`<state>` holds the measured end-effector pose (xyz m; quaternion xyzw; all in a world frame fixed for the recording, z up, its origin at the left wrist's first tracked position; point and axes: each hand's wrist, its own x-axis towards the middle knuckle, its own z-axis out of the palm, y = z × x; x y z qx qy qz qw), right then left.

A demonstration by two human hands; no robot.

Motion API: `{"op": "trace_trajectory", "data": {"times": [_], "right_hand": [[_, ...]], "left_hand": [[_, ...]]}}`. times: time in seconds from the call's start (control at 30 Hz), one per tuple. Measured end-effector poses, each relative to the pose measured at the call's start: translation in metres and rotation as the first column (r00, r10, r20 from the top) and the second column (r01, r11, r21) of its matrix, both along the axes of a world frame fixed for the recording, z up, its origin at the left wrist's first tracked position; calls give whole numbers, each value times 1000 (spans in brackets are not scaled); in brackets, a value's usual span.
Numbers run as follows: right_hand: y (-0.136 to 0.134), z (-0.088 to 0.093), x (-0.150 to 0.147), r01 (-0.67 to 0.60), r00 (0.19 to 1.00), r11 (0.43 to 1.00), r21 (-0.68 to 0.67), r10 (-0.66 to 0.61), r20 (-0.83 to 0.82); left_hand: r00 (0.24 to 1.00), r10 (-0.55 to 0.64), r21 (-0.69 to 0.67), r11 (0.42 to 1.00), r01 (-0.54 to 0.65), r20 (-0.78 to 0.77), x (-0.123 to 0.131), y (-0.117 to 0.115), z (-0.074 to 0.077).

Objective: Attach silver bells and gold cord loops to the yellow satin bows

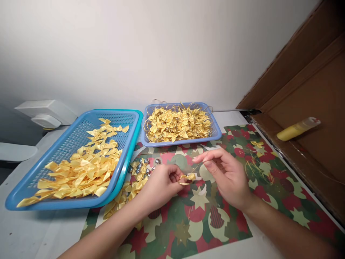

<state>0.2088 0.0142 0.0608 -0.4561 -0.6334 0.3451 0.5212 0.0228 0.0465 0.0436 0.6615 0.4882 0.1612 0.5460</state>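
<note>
My left hand [168, 181] is closed, its thumb and fingers pinching a yellow ribbon bow [191, 176] with a loop of gold cord [184, 182]. Just to the right, my right hand [226, 176] has its thumb and forefinger drawn together over a thin strand that seems to run up from the bow; its far end is hard to see. Beneath both hands lies a sheet of patterned paper [205, 230]. Beside my left wrist are loose yellow bows [136, 185] and several small silver bells [146, 161].
A blue basket [61, 206] of yellow bows stands at left, over a teal one [132, 154]. Behind my hands, another blue basket [182, 143] holds bows with gold cord loops. Cord scraps [258, 167] lie at right, near a cardboard box [304, 90] and a yellow tube [298, 129].
</note>
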Motion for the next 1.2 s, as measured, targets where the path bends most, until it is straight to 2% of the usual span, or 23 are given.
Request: {"op": "trace_trajectory", "data": {"times": [0.13,0.33,0.43,0.5,0.57,0.6,0.67,0.73,0.87,0.97,1.07,1.2], "right_hand": [[-1,0,-1,-26,999,1000,1,26,34],[-3,-1,-1,-49,998,999,22,48,30],[-2,-1,-1,-58,998,998,-4,58,27],[-1,-1,0,-68,998,998,-14,68,19],[0,0,0,-109,994,994,-15,109,11],[0,0,0,-132,991,991,-12,132,14],[1,1,0,-162,986,987,2,162,36],[1,1,-1,-166,984,986,11,165,62],[2,-3,-2,-159,986,987,-10,159,47],[4,-9,-1,-143,990,989,-26,143,-2],[6,-14,-1,-126,992,991,-42,126,-3],[5,-17,-3,-196,975,980,14,194,111]], "left_hand": [[997,-52,-5,999,52,-50,-2,0,1],[996,-81,-30,996,80,-36,-2,1,-2],[984,-151,2,988,152,-92,-5,2,1],[961,-214,84,969,231,-172,-11,3,9],[935,-282,228,916,329,-217,-18,3,21],[927,-317,305,879,366,-201,-20,3,27],[927,-357,427,825,370,-112,-22,4,36],[928,-372,453,826,336,-9,-18,4,37],[954,-279,287,928,238,112,-4,4,22],[951,-169,43,986,164,258,0,4,6],[904,-25,-172,979,108,427,0,3,-4],[767,168,-223,974,-33,619,2,-1,-8]]}}
